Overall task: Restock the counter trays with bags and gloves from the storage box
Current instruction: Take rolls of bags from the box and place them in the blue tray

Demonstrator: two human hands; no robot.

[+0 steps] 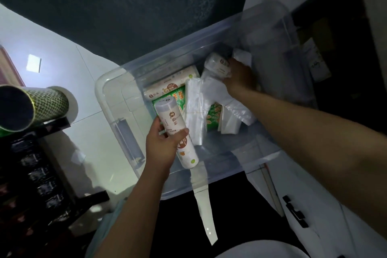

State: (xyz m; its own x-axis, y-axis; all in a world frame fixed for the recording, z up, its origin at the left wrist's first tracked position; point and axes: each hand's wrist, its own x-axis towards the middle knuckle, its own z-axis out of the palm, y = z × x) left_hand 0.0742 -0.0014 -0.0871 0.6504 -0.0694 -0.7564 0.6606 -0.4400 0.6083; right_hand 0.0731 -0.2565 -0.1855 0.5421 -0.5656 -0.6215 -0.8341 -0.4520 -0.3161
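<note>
A clear plastic storage box point(117, 115) sits on the pale floor below me. My left hand point(162, 145) grips a white roll of bags point(178, 132) over the box's near left part. Deeper in the box, at its far right, my right hand point(238, 75) holds a second white roll point(217, 65). Between the hands lie folded white plastic bags point(196, 109), green glove packets point(173, 96) and a beige pack point(173, 81).
A green patterned tube point(37, 107) lies on a dark rack point(31, 163) at the left. White cabinet doors with a black handle point(295, 211) stand at the right. A dark mat point(125, 6) lies beyond the box.
</note>
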